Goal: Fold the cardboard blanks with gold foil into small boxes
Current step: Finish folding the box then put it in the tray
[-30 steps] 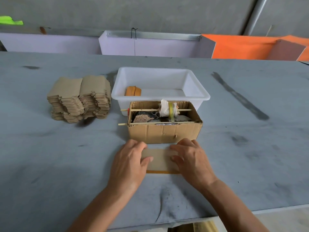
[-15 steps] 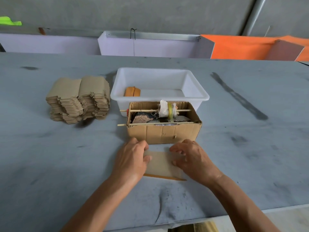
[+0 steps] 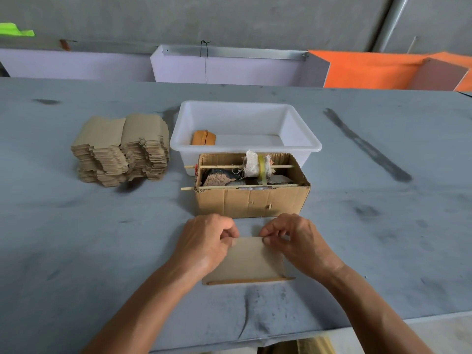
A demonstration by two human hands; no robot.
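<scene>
A stack of blanks sits far left on the table. The left hand and right hand pinch the far edge of 1 cardboard blank between them. Behind, a cardboard box holds 2 sticks and cloth; the white tub holds 1 folded box.

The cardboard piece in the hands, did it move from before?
Yes. The blank has slid toward the person, away from the brown box, and its far edge is now pinched by both hands.
</scene>
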